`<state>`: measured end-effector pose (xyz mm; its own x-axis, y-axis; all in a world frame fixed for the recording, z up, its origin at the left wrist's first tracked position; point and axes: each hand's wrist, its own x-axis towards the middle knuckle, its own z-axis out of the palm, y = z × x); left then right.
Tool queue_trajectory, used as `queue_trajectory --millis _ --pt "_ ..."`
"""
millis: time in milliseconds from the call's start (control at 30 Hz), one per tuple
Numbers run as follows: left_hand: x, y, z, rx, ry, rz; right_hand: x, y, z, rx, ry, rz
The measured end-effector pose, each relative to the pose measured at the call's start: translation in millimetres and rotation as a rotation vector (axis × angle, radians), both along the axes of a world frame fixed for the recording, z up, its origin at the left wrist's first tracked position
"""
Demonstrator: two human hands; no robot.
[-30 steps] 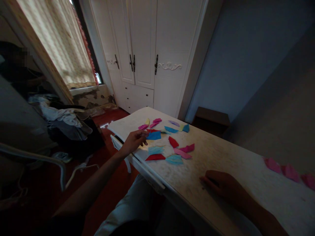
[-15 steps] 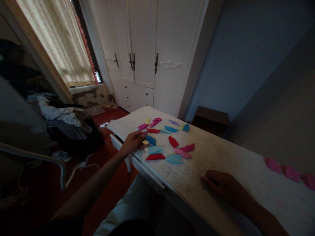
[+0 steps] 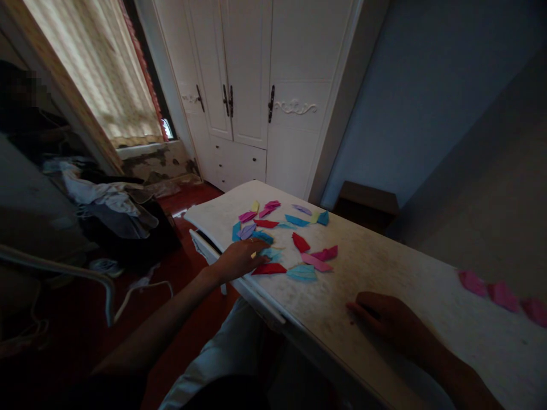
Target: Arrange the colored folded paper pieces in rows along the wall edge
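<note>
My left hand [image 3: 243,259] reaches over the near left part of the table, its fingers stretched out and apart over a light blue folded paper piece [image 3: 272,254]. Part of a yellow paper piece [image 3: 253,255] shows between the fingers. Just beyond the hand lie a purple folded paper piece [image 3: 247,230] and a blue one [image 3: 262,236]. A red piece [image 3: 270,269] is beside the fingertips, on the near side. My right hand [image 3: 382,316] rests on the tabletop farther right, fingers loosely curled in, with nothing visible in them.
More folded paper pieces in pink [image 3: 317,262], red [image 3: 301,242] and blue [image 3: 297,220] lie spread on the white table [image 3: 359,256]. Several pink pieces [image 3: 503,296] stand at the right. A drawer [image 3: 256,299] juts out in front. A white wardrobe [image 3: 248,85] stands behind; a person [image 3: 29,114] is at left.
My left hand has let go of the purple paper piece, which now lies on the table. It has moved nearer to me, over the light blue piece. My right hand stays in place.
</note>
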<state>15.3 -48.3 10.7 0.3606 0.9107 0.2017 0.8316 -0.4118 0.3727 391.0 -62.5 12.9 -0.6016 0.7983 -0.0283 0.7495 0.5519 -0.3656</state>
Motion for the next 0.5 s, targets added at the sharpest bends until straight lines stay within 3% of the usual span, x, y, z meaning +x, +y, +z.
queue_trajectory --millis 267,400,500 --pt "3 -1 1.1 0.002 0.021 0.050 0 0 3 -0.008 0.011 0.007" --pt "4 -4 4.8 0.094 -0.221 0.072 0 1 3 -0.030 0.001 0.003" --pt "9 -5 11.9 0.000 -0.574 0.112 0 1 2 -0.021 0.008 0.004"
